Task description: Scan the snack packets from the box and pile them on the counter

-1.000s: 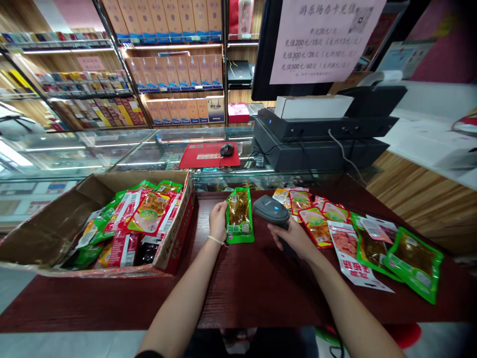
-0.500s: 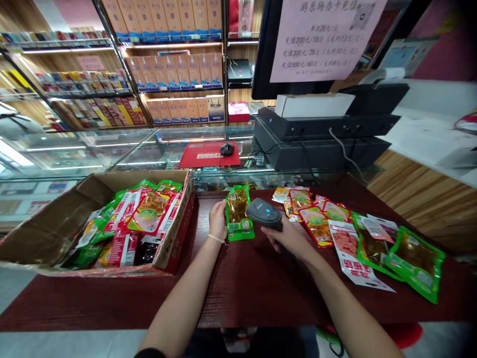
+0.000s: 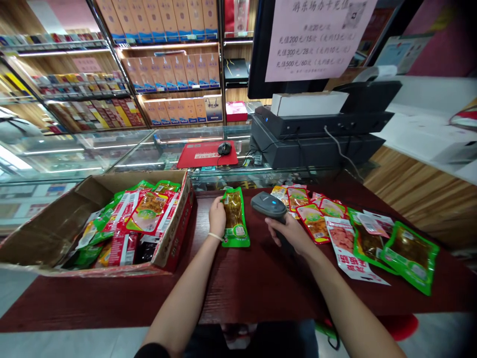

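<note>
head view: left hand [image 3: 217,219] grips a green-edged rectangular plastic pouch [image 3: 234,219] between the hands; right hand [image 3: 292,230] clasps a dark grey pistol-shaped plastic scanner [image 3: 268,204]; held by one edge, the pouch could slip

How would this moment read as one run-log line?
left hand: holds green-edged food pouch; right hand: holds barcode scanner; cardboard box: snack packets inside; tabletop, right side: loose food packets
</note>
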